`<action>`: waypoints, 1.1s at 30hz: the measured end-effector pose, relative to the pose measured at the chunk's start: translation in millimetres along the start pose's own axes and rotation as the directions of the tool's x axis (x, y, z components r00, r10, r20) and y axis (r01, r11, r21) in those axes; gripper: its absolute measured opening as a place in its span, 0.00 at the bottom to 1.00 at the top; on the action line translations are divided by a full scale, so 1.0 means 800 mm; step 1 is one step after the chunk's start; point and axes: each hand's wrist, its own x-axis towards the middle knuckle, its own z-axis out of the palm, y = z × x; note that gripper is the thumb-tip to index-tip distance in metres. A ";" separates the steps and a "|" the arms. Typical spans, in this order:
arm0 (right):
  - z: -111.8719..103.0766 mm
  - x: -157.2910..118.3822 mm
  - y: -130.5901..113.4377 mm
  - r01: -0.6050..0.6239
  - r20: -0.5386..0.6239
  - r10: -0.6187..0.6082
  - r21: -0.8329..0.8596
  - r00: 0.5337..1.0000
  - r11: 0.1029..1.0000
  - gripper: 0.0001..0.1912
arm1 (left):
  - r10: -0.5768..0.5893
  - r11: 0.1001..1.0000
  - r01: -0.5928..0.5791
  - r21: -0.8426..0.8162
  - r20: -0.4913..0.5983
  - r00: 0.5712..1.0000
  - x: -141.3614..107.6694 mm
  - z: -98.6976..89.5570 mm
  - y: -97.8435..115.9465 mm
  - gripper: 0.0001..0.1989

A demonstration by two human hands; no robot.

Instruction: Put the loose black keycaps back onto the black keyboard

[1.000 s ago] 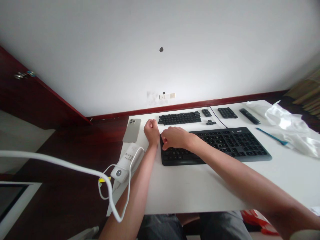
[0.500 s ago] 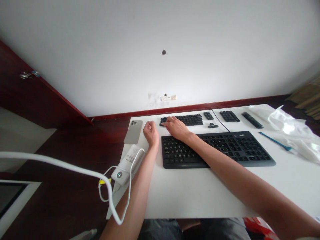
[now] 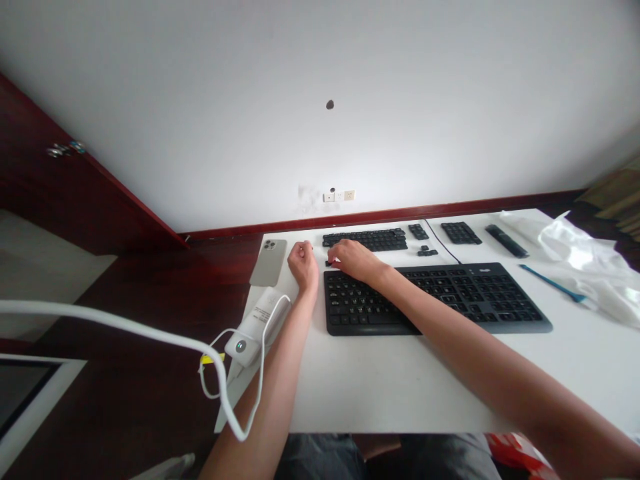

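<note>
Your right grip [image 3: 354,260]: fingers curled low at small black plastic keycap [image 3: 329,263], on or just above white flat counter [image 3: 400,393]; can't tell if clamped. Your left grip [image 3: 303,267]: curled closed, contents hidden. Wide black plastic keyboard [image 3: 367,320] lies under your right forearm, near keycap. Risks, my read: your knuckles could scatter black keycap rows [image 3: 387,240] just beyond; low wrist could nudge keyboard; left arm could snag white looped cable [image 3: 220,373].
</note>
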 end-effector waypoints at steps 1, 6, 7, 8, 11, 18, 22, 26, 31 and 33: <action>-0.003 -0.001 0.002 -0.008 -0.005 0.008 0.015 1.000 1.000 0.13 | 0.002 1.000 -0.002 -0.001 0.002 1.000 0.000 0.000 0.000 0.15; -0.041 -0.016 0.010 -0.007 0.017 0.005 0.120 1.000 0.993 0.17 | 0.019 1.000 -0.020 0.013 0.018 1.000 0.000 0.000 -0.002 0.16; -0.050 -0.020 0.009 -0.004 0.069 -0.007 0.166 0.998 0.986 0.16 | 0.020 1.000 -0.020 0.021 0.019 1.000 0.000 0.000 -0.002 0.16; -0.058 -0.024 0.008 -0.005 0.130 -0.024 0.216 0.991 0.976 0.16 | 0.018 0.999 -0.019 0.027 0.018 1.000 0.000 0.000 -0.002 0.16; -0.069 -0.031 -0.003 -0.021 0.284 -0.077 0.326 0.956 0.945 0.14 | 0.007 0.999 -0.007 0.032 0.017 1.000 -0.001 0.001 -0.001 0.16; -0.053 -0.035 -0.036 -0.036 0.384 -0.107 0.347 0.917 0.937 0.14 | -0.033 0.999 0.033 0.027 0.030 0.999 -0.002 0.001 0.006 0.16; -0.051 -0.039 -0.050 -0.032 0.378 -0.064 0.243 0.923 0.969 0.13 | -0.004 0.999 0.002 0.034 0.047 0.999 -0.003 -0.001 0.006 0.16; -0.052 -0.041 -0.055 -0.008 0.370 -0.071 0.207 0.926 0.978 0.11 | 0.003 1.000 -0.004 0.022 0.051 0.999 -0.004 -0.001 0.004 0.15; -0.048 -0.040 -0.055 -0.017 0.379 -0.058 0.191 0.923 0.981 0.09 | 0.011 1.000 -0.012 0.025 0.056 0.998 -0.004 0.000 0.003 0.15; -0.047 -0.040 -0.056 -0.028 0.383 -0.047 0.188 0.922 0.982 0.09 | 0.018 1.000 -0.019 0.022 0.059 0.998 -0.004 0.000 0.003 0.16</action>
